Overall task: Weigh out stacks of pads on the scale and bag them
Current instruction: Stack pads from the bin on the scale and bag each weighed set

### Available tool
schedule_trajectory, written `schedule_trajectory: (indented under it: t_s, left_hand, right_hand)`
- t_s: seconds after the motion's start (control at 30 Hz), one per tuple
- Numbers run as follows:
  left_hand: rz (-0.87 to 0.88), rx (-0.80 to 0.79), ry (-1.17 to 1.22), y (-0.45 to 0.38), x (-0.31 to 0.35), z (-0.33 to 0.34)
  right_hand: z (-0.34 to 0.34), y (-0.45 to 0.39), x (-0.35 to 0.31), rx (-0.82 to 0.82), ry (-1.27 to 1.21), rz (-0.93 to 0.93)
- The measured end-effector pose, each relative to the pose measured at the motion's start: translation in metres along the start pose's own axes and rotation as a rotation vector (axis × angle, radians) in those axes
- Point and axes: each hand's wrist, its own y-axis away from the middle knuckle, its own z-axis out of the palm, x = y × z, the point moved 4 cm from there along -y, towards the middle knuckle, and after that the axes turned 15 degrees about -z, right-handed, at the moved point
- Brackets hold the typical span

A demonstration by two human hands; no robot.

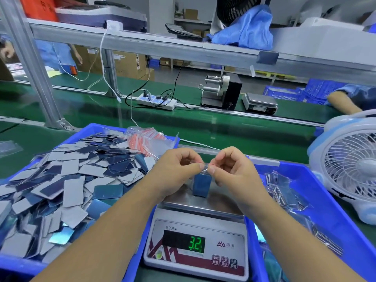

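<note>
Both hands up over the scale (196,237), pinching the top edge of a small clear bag (200,181). Left hand (179,169) has thumb + forefinger clamped on the bag's left top corner; right hand (230,169) pinches the right corner, other fingers curled. Red zip strip runs left-right between the two pinches.

Bag hangs down from that strip, long axis approx vertical, mouth up, w/ a blue stack of pads (202,185) inside, standing upright, broad face toward the camera. Its lower end sits at the steel pan; can't tell if it's touching or just above. Display reads 3.2 in green.

Left of scale: blue tray (85,131) heaped w/ loose pads (71,180), grey + dark blue, lying every which way. At its far right corner, a packet of empty bags (146,139) w/ red strips. Right of scale: second blue tray (333,202) w/ filled bags (284,190). Forearms cover parts of both tray edges and the pan's sides.

Far right, white-and-blue desk fan (350,169), just beside the right tray. Behind: green conveyor belt (223,127), power strip (156,100), label dispenser (221,92), another scale (260,103).
</note>
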Motion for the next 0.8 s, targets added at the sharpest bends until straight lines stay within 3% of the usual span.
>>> schedule_trajectory:
  t_s: [0.17,0.8]
  left_hand:
    - [-0.013,-0.01,-0.03,-0.002,-0.002,0.003]
    - [0.0,-0.04,-0.083,-0.004,0.001,-0.017]
  right_hand:
    - [0.0,0.001,0.003,0.063,-0.058,0.038]
    - [-0.021,-0.006,-0.003,0.048,-0.078,0.014]
